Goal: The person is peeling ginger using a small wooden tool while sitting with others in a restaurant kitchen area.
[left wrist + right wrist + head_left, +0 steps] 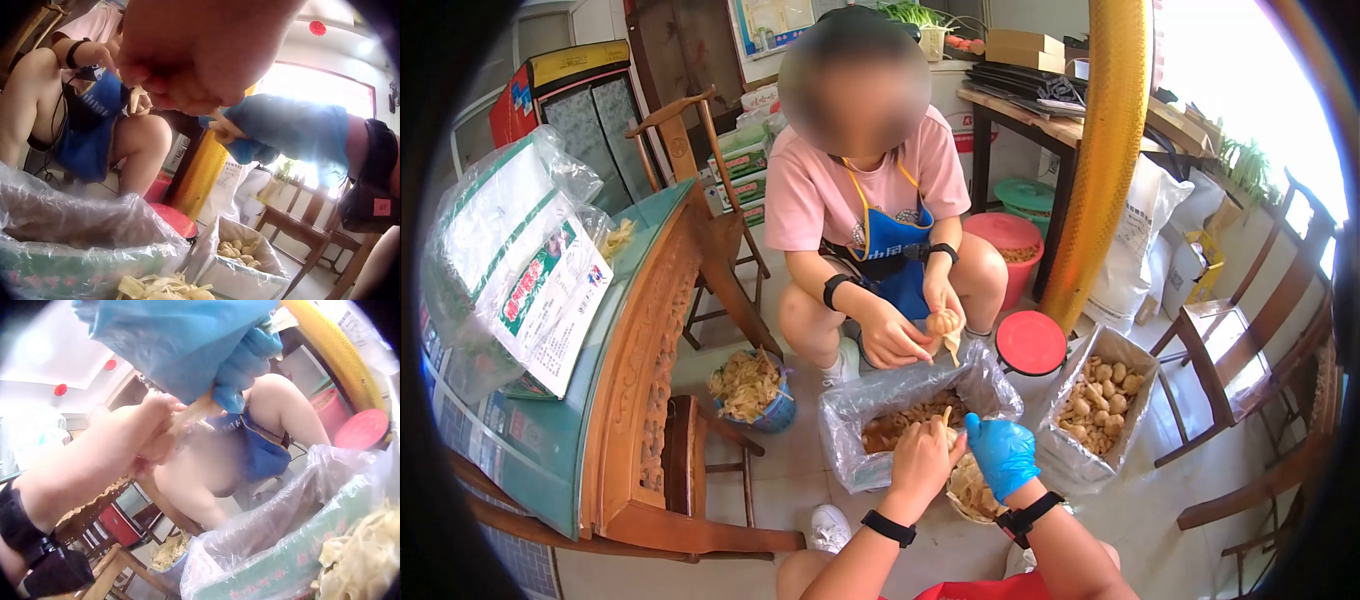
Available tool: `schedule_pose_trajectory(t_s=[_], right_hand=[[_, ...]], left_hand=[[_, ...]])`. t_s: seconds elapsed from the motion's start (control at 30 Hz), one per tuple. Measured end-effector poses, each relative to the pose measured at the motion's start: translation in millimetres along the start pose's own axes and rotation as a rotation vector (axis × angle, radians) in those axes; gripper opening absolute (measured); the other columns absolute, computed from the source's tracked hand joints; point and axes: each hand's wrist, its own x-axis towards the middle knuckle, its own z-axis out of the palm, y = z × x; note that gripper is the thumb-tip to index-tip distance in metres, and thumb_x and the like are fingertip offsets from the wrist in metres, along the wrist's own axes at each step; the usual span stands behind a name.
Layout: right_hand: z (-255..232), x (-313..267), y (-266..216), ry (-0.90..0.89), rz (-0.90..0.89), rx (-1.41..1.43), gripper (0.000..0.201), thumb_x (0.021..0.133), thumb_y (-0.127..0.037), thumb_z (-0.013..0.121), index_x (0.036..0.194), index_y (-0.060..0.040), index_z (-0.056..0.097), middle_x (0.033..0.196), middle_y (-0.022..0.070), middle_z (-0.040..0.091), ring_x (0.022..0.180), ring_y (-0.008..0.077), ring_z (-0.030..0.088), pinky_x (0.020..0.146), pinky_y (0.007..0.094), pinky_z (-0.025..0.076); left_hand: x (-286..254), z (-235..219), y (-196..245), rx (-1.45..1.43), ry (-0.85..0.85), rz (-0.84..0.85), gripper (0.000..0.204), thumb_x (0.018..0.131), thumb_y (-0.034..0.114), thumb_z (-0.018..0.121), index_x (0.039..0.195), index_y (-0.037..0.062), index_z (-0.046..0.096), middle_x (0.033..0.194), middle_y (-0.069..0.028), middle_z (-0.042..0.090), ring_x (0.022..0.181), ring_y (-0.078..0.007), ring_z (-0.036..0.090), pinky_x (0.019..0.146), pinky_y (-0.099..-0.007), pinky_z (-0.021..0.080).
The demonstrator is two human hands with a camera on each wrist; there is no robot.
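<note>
In the head view my bare left hand [925, 465] grips a pale knobbly vegetable [951, 437], mostly hidden by the fingers. My right hand [1003, 458], in a blue glove, is close beside it and pinches a pale strip of peel [225, 128] that stretches between both hands. Below and beyond them stands a plastic-lined box [850, 415] holding brownish pieces and liquid. A container of pale peelings [972, 490] sits under my hands. Across the box, a seated person holds another pale knobbly vegetable [943, 322].
To the right stands a lined box [1060, 450] of round tan vegetables [1105, 395], with a red lid [1031, 342] beside it. A bucket of peelings [752, 385] is at the left by a carved wooden table [640, 440]. A yellow pillar [1100, 160] and wooden chairs [1220, 350] lie farther right.
</note>
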Motion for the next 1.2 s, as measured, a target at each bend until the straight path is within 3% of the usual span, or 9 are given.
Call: schedule_pose_trajectory(t_s=[0.07, 0.13, 0.23, 0.43, 0.53, 0.63, 0.73, 1.0, 1.2], right_hand=[[8, 3, 13, 0.115, -0.007, -0.106, 0.044, 0.094, -0.032, 0.044, 0.058, -0.0146, 0.064, 0.053, 0.0059, 0.060, 0.053, 0.0216, 0.064, 0.041, 0.0350, 0.046], [5, 8, 34, 0.077, 0.094, 0.010, 0.045, 0.093, -0.036, 0.043, 0.063, -0.0126, 0.066, 0.057, 0.0097, 0.063, 0.055, 0.0260, 0.064, 0.046, 0.0387, 0.049], [-18, 9, 41, -0.095, 0.330, 0.264, 0.049, 0.093, -0.044, 0.040, 0.080, -0.0059, 0.069, 0.074, 0.0183, 0.065, 0.063, 0.0362, 0.063, 0.064, 0.0449, 0.050], [-11, -2, 50, -0.147, 0.293, 0.433, 0.044, 0.090, -0.043, 0.045, 0.083, -0.0057, 0.068, 0.082, 0.0184, 0.066, 0.082, 0.0389, 0.062, 0.075, 0.0459, 0.049], [-7, -1, 57, -0.263, 0.306, 0.417, 0.040, 0.089, -0.041, 0.047, 0.089, -0.0058, 0.066, 0.089, 0.0196, 0.065, 0.087, 0.0388, 0.061, 0.078, 0.0452, 0.048], [-9, -3, 54, -0.298, 0.310, 0.456, 0.038, 0.087, -0.039, 0.050, 0.092, -0.0050, 0.065, 0.094, 0.0200, 0.064, 0.089, 0.0386, 0.061, 0.079, 0.0451, 0.048], [4, -4, 59, -0.322, 0.252, 0.457, 0.036, 0.085, -0.038, 0.052, 0.093, -0.0047, 0.064, 0.096, 0.0201, 0.064, 0.091, 0.0384, 0.060, 0.079, 0.0451, 0.048], [17, -4, 66, -0.312, 0.162, 0.480, 0.033, 0.080, -0.033, 0.058, 0.090, -0.0016, 0.064, 0.090, 0.0238, 0.063, 0.087, 0.0416, 0.060, 0.076, 0.0474, 0.049], [28, -6, 69, -0.379, 0.167, 0.486, 0.034, 0.079, -0.031, 0.059, 0.094, -0.0002, 0.062, 0.094, 0.0254, 0.062, 0.090, 0.0414, 0.059, 0.078, 0.0457, 0.048]], left_hand=[[1, 2, -9, -0.013, 0.016, -0.007, 0.036, 0.084, 0.032, 0.060, 0.086, -0.0033, 0.053, 0.074, -0.0185, 0.059, 0.070, -0.0327, 0.058, 0.063, -0.0420, 0.048], [4, -10, -26, 0.006, 0.117, -0.171, 0.035, 0.084, 0.032, 0.060, 0.086, -0.0029, 0.053, 0.073, -0.0190, 0.059, 0.069, -0.0336, 0.058, 0.063, -0.0428, 0.048], [3, -24, -42, 0.010, 0.126, -0.225, 0.036, 0.085, 0.032, 0.059, 0.089, -0.0030, 0.052, 0.075, -0.0206, 0.059, 0.071, -0.0359, 0.059, 0.063, -0.0436, 0.048], [-7, -24, -40, -0.150, 0.003, -0.249, 0.039, 0.086, 0.033, 0.060, 0.100, -0.0022, 0.050, 0.083, -0.0227, 0.060, 0.074, -0.0380, 0.060, 0.066, -0.0418, 0.050], [-10, -2, -56, -0.290, 0.140, -0.133, 0.036, 0.086, 0.028, 0.064, 0.102, -0.0002, 0.050, 0.084, -0.0163, 0.061, 0.071, -0.0275, 0.062, 0.064, -0.0345, 0.051], [-2, -1, -58, -0.852, -0.034, -0.413, 0.032, 0.085, 0.018, 0.068, 0.105, 0.0034, 0.047, 0.087, -0.0035, 0.060, 0.073, -0.0079, 0.057, 0.062, -0.0223, 0.048], [-4, -2, -57, -1.143, -0.005, -0.557, 0.040, 0.079, 0.018, 0.075, 0.106, 0.0039, 0.049, 0.091, -0.0027, 0.058, 0.079, -0.0080, 0.054, 0.069, -0.0239, 0.047], [1, -18, -55, -1.179, 0.051, -0.542, 0.040, 0.079, 0.006, 0.072, 0.115, 0.0037, 0.055, 0.104, -0.0028, 0.060, 0.095, -0.0111, 0.057, 0.084, -0.0254, 0.047], [4, -22, -44, -1.158, 0.038, -0.572, 0.046, 0.076, 0.010, 0.076, 0.115, 0.0008, 0.053, 0.103, -0.0061, 0.060, 0.095, -0.0122, 0.058, 0.082, -0.0249, 0.048]])
